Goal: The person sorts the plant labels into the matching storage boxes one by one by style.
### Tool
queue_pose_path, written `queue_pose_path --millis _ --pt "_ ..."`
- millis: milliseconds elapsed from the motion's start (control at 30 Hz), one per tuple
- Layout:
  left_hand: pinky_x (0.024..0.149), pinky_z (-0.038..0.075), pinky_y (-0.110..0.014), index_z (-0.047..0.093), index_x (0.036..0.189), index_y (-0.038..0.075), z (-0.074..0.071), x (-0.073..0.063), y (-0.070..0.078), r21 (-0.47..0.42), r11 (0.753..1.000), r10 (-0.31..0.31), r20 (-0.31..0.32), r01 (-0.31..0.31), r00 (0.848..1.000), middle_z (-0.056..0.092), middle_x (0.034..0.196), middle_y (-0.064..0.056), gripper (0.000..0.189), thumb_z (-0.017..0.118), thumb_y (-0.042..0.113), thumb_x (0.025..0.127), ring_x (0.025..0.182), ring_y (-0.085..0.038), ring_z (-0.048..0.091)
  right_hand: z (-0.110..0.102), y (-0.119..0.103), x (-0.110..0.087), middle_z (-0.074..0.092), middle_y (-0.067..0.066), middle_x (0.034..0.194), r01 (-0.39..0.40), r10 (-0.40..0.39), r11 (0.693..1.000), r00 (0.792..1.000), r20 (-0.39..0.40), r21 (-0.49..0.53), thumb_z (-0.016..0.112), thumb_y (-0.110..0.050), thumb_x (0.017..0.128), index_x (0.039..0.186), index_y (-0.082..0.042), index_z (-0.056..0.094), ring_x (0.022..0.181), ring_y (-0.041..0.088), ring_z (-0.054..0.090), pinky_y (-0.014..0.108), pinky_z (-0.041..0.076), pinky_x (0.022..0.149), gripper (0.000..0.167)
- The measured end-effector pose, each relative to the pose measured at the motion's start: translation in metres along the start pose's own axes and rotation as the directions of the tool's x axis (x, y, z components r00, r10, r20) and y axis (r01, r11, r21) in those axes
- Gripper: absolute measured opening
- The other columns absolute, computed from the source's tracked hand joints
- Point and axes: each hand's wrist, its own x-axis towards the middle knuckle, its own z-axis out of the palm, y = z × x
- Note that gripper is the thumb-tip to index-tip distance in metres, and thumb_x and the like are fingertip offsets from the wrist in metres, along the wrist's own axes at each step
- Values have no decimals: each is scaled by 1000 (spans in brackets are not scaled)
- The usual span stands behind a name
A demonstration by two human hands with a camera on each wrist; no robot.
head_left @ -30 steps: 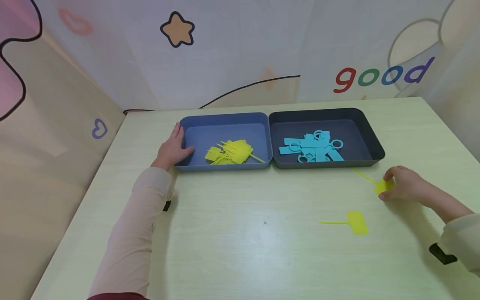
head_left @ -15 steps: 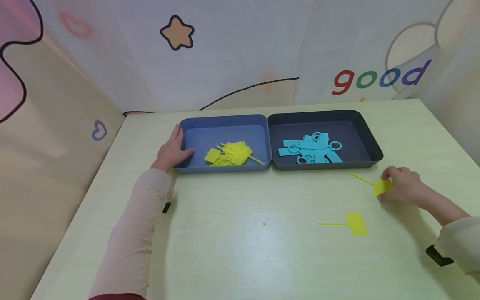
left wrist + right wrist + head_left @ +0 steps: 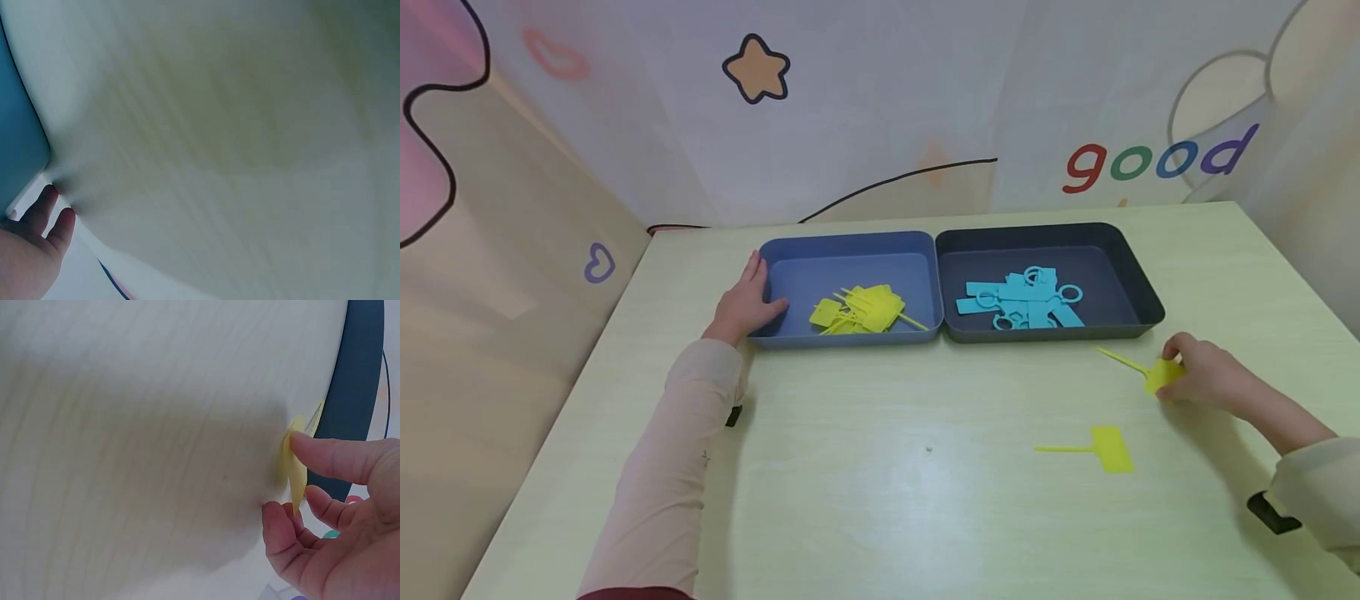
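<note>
My left hand (image 3: pixel 741 304) holds the left wall of a blue tray (image 3: pixel 850 242), its fingers along the outside and the thumb over the inside. In the left wrist view, fingertips (image 3: pixel 62 222) show beside the tray's corner (image 3: pixel 25 144). Off the front right corner of a dark grey tray (image 3: pixel 1097 250), my right hand (image 3: pixel 1206 375) pinches a yellow plastic plant label (image 3: pixel 1157 377) by its flat plate; the thin stem points left. The right wrist view shows this label (image 3: pixel 295 472) edge-on, between thumb and fingers. A second yellow plant label (image 3: pixel 1112 450) lies flat on the table, nearer me.
A pile of yellow plant labels (image 3: pixel 872 308) lies in the blue tray. Several light-blue plastic tags with rings (image 3: pixel 1030 292) lie in the dark grey tray. Both trays stand side by side near the back of the pale wooden table (image 3: pixel 850 500), before a printed cloth wall (image 3: pixel 880 100).
My right hand has shifted slightly left with the plant label pinched in it. My left hand has stayed at the blue tray.
</note>
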Motion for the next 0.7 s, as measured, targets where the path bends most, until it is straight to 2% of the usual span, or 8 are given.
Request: queue_pose_path --millis 133,333,500,700 --pt "104 24 -48 -2 141 -2 0 1 0 -1 1000 -1 -1 1 1000 -13 148 -13 81 45 38 87 136 -32 8 -2 0 -1 52 26 82 14 -14 1000 1000 -17 14 67 -5 68 94 10 42 71 31 48 31 39 59 40" --pt "104 25 -48 -2 140 -2 1 2 -2 0 1000 6 -4 -6 1000 -12 148 -13 81 45 38 87 136 -32 9 -8 -4 -4 50 21 82 -11 12 992 1000 -9 126 49 5 74 96 8 44 68 23 48 27 41 55 23" --pt "103 26 -47 -1 141 -2 0 1 -2 -2 1000 9 -10 -9 1000 -12 148 -13 82 45 38 87 136 -31 9 -21 -10 -5 49 19 86 -2 8 979 1000 -28 205 44 2 81 101 10 46 70 20 49 25 45 57 21" --pt "102 27 -48 -2 141 -2 1 1 -2 -1 1000 7 -6 -7 1000 -12 148 -13 82 45 38 87 136 -32 10 -41 -24 -1 52 22 98 18 -5 966 999 -52 257 41 -1 88 110 12 46 79 23 50 27 49 65 26"
